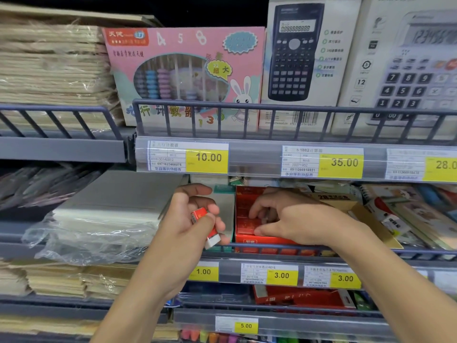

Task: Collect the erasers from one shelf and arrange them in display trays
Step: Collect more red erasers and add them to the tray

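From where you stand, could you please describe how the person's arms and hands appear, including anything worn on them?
Both forearms are bare as far as the frame shows, with no sleeves in view. The left hand and the right hand wear no gloves, and I can see no rings, watch, bracelet or markings on either wrist. The nails look short and unpainted, though the picture is slightly soft there.

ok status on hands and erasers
Left hand grips one red-sleeved eraser. Right hand reaching into red eraser box, fingers curled. Shelf rail crosses front.

Two hands [195, 216], one loose eraser [206, 227], one red tray [247, 219], two calculator boxes [304, 58].
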`<state>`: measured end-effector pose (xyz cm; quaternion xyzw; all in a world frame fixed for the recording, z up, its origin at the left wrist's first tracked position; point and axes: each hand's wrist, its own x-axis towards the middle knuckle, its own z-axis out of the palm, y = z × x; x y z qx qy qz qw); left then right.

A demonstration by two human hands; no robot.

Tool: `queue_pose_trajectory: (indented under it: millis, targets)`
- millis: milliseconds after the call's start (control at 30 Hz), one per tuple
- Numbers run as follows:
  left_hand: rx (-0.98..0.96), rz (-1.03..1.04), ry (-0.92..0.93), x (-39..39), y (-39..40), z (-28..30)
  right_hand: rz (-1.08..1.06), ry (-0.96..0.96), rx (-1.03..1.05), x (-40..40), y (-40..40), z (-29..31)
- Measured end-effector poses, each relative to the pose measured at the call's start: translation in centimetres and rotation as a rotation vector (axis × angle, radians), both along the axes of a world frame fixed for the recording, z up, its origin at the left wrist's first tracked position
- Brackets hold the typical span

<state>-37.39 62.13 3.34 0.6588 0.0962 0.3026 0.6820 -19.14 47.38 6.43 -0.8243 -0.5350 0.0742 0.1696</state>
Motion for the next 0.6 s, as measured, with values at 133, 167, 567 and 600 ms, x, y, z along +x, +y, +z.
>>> queue_pose_trajectory:
  millis: [133, 167, 567, 600]
  targets:
    - [0.004, 0.012, 0.011, 0.0, 0.1, 0.1, -0.01, 0.009, 0.019, 0.2, 0.3, -0.2]
    - [-0.011, 0.005, 0.007, 0.0, 0.1, 0.1, -0.017, 0.012, 0.025, 0.2, 0.4, -0.2]
    - [-0.056, 0.0, -0.03, 0.8, -1.0, 0.0, -0.115, 0.16, 0.378, -2.1, -0.9, 0.3]
    - [-0.068, 0.01, -0.04, 0.9, -1.2, 0.0, -0.086, 0.238, 0.447, -3.0, -1.1, 0.4]
